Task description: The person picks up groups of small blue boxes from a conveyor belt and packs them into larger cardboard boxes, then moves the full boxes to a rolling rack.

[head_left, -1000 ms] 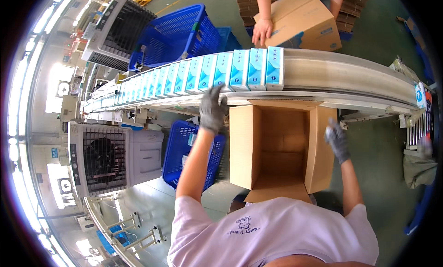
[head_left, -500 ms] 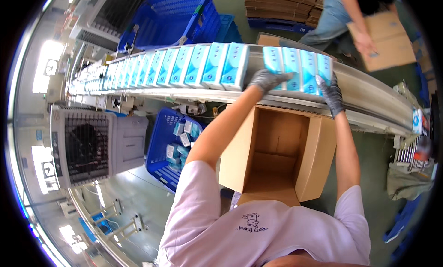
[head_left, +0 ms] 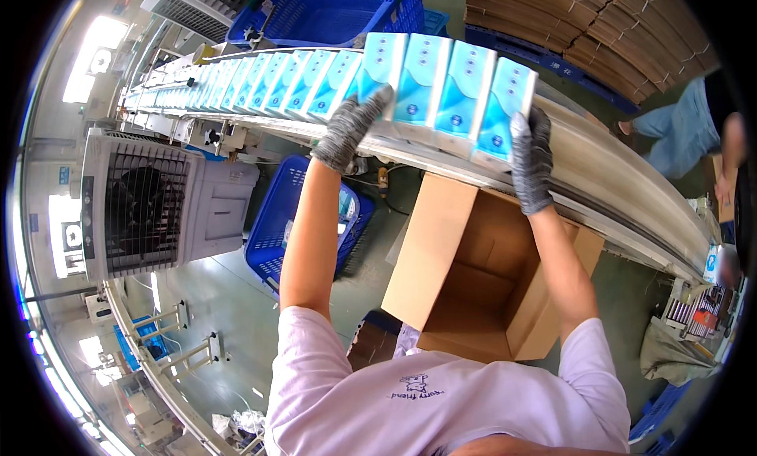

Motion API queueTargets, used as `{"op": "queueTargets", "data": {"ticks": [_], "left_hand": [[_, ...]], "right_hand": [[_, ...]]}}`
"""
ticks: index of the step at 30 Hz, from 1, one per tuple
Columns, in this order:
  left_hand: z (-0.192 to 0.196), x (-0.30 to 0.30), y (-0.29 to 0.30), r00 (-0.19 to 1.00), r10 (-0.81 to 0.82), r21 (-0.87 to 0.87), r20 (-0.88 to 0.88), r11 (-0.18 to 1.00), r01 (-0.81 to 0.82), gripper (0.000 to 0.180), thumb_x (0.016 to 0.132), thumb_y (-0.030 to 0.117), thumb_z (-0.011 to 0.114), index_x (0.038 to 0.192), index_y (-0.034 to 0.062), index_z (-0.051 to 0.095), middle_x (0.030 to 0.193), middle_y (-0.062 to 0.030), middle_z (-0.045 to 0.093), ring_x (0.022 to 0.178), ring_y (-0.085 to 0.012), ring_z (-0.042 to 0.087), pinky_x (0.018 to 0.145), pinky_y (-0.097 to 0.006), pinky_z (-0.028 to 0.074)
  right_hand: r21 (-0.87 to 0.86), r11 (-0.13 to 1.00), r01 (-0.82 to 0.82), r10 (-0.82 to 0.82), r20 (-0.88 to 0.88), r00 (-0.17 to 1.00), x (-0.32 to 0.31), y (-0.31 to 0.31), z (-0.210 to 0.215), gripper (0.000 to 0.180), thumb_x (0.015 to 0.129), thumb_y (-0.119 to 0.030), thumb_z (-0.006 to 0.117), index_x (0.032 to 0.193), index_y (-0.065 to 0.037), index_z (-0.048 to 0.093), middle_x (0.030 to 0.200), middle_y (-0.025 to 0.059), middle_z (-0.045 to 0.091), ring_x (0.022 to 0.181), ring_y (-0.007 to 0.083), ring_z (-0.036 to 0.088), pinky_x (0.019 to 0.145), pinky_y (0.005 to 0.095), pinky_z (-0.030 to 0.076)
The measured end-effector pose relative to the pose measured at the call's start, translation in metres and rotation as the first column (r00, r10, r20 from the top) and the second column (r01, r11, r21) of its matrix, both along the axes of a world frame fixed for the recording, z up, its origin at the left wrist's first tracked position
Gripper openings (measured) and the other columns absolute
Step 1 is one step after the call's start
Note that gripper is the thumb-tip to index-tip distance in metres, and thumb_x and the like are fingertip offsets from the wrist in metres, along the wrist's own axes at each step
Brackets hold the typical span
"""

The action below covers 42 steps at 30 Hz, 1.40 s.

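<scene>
Grey-gloved and half-curled, the left hand (head_left: 351, 130) and right hand (head_left: 533, 164) gripped opposite ends of four blue-and-white packs (head_left: 464, 89) at the curved conveyor (head_left: 615, 168) beside an open cardboard box (head_left: 430, 252), seemingly pressing inward to keep the row together.

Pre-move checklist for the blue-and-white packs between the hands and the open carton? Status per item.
1. Right hand at the end of the row: ok, fingers against the rightmost blue-and-white pack.
2. Left hand firm on its pack: cannot tell; fingers overlap that pack's lower part, pressure not visible.
3. Packs off the conveyor: cannot tell from this angle.
4. Carton mouth open: ok, left flap folded outward.
5. Clear view into the carton: not ok, right forearm covers part of it.
6. Other person beyond the conveyor: ok, on its far side.
</scene>
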<state>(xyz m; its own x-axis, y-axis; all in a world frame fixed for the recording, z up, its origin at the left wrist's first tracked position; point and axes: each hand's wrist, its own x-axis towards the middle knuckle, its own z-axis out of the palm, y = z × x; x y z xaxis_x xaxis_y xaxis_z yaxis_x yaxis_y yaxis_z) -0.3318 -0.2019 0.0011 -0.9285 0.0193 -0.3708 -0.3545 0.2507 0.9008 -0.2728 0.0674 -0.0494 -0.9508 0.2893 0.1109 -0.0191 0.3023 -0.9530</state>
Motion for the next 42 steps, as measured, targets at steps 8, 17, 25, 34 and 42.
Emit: {"op": "queueTargets", "data": {"ticks": [8,17,25,34,42], "left_hand": [[0.007,0.002,0.049,0.981,-0.193,-0.202,0.004,0.961,0.19,0.106,0.061,0.07,0.058,0.13,-0.0053,0.028,0.125,-0.0266,0.039,0.119,-0.0359,0.037,0.101,-0.041,0.027],[-0.001,0.006,0.079,0.98,-0.198,0.55,-0.011,0.818,0.172,0.081,0.069,0.061,0.06,0.123,0.0046,0.04,0.118,-0.0147,0.047,0.112,-0.0253,0.045,0.098,-0.04,0.035],[-0.025,0.014,0.16,0.969,-0.241,0.587,0.053,0.793,0.165,0.09,0.065,0.069,0.055,0.129,0.0102,0.031,0.123,-0.0156,0.042,0.114,-0.03,0.042,0.093,-0.047,0.039],[-0.017,0.101,0.149,0.952,-0.222,0.733,-0.211,0.608,0.305,0.063,0.088,0.048,0.036,0.132,0.0041,0.025,0.127,-0.0156,0.039,0.113,-0.025,0.045,0.092,-0.037,0.041],[-0.109,0.25,0.131,0.549,-0.306,0.55,0.778,0.754,-0.359,0.083,0.077,0.071,0.032,0.125,0.0036,0.041,0.117,-0.016,0.052,0.106,-0.0277,0.052,0.092,-0.039,0.042]], "right_hand": [[-0.763,0.646,0.028,0.145,0.16,0.976,0.011,0.019,0.014,0.081,0.079,-0.065,0.039,0.131,-0.004,0.03,0.128,0.0097,0.041,0.113,0.0208,0.043,0.096,0.0334,0.035],[-0.843,0.537,0.037,0.042,0.071,0.997,0.006,0.075,-0.057,0.083,0.076,-0.065,0.046,0.129,-0.003,0.035,0.128,0.0089,0.042,0.114,0.0192,0.042,0.096,0.0304,0.034],[-0.878,0.477,0.041,0.096,0.099,0.991,0.011,0.155,-0.021,0.06,0.084,-0.051,0.045,0.123,-0.004,0.042,0.113,0.0098,0.052,0.104,0.0207,0.049,0.087,0.0338,0.044],[-0.85,0.512,0.121,-0.073,0.097,0.993,0.131,0.161,0.023,0.053,0.086,-0.05,0.042,0.115,-0.007,0.048,0.106,0.0077,0.056,0.098,0.0198,0.053,0.085,0.0349,0.045],[-0.749,0.35,0.563,0.168,0.642,0.748,0.298,0.061,-0.046,0.052,0.087,-0.053,0.035,0.114,-0.01,0.049,0.107,0.0052,0.057,0.1,0.0206,0.052,0.084,0.0384,0.045]]}}
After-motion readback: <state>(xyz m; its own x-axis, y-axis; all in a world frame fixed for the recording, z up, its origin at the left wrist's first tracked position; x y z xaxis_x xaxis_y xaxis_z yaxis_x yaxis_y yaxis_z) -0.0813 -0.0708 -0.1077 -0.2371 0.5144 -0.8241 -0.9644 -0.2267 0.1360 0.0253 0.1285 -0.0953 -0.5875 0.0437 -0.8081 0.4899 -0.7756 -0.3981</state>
